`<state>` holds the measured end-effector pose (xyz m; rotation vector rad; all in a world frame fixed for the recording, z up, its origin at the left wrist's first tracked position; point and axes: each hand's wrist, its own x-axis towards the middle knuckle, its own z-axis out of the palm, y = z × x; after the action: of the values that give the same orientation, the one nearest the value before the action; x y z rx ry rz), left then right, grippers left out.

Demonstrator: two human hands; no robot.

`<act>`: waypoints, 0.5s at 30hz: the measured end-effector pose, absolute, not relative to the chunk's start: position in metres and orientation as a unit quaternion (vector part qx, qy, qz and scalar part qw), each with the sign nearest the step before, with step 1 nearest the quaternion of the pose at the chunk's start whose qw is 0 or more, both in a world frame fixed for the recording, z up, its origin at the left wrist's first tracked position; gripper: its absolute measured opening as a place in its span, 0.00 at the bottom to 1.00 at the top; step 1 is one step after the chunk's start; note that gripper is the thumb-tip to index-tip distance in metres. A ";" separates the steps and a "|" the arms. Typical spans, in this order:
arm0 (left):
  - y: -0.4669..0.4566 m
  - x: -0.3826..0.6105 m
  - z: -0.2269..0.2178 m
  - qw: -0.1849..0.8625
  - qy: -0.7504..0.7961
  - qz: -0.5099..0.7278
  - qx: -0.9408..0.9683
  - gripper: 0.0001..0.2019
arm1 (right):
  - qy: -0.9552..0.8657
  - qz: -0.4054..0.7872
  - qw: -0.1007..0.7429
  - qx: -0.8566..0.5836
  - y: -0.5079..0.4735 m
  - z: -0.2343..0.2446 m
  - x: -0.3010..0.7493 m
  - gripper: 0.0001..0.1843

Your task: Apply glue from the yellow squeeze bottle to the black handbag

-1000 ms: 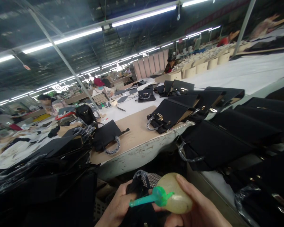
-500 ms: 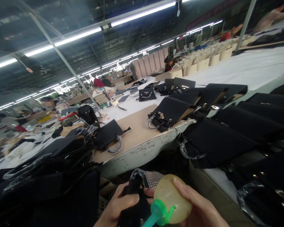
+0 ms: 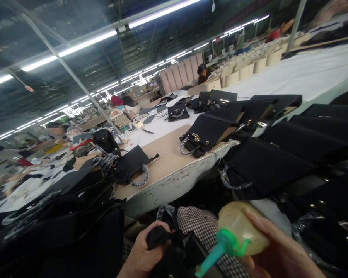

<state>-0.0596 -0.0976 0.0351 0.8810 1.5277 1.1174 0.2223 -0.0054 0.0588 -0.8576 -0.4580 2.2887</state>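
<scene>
My right hand (image 3: 274,239) is wrapped round a yellowish glue bottle (image 3: 234,216) with a green collar and a teal nozzle (image 3: 213,256) that points down and to the left. In my left hand (image 3: 147,247) a dark part of a black handbag (image 3: 174,255) is pinched between thumb and fingers. A plastic-wrapped handle (image 3: 166,211) rises just beyond that hand. Checked cloth (image 3: 197,222), apparently over my lap, shows between the two hands and behind the nozzle. The lower part of the bag is cut off by the frame.
Black handbags (image 3: 281,162) lie stacked on the right, and more bags (image 3: 60,216) are piled on the left. Ahead, a table (image 3: 165,154) with a brown board carries several bags with wrapped handles. Other people (image 3: 120,104) sit at tables farther back.
The glue bottle in my right hand has moved right, away from my left hand. More of the checked cloth now shows. My left hand has tightened on the black material.
</scene>
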 end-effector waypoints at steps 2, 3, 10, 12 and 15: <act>-0.101 -0.059 0.034 0.507 0.630 0.488 0.329 0.28 | -0.179 0.817 0.362 -0.413 -0.002 0.060 0.235 0.25; -0.101 -0.059 0.032 0.516 0.625 0.497 0.311 0.27 | -0.183 0.789 0.380 -0.447 0.000 0.061 0.241 0.27; -0.088 -0.061 0.014 0.573 0.588 0.538 0.189 0.24 | -0.337 0.710 0.394 -0.477 0.011 0.074 0.263 0.39; -0.085 -0.060 0.010 0.570 0.591 0.542 0.180 0.25 | -0.397 0.687 0.375 -0.479 0.011 0.073 0.265 0.41; -0.085 -0.057 0.007 0.571 0.592 0.542 0.172 0.25 | -0.445 0.677 0.343 -0.475 0.007 0.073 0.261 0.41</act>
<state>-0.0570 -0.0849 0.0068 0.4032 1.3899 1.2722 0.2607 0.0067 0.0728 -1.2358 -1.1558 1.7599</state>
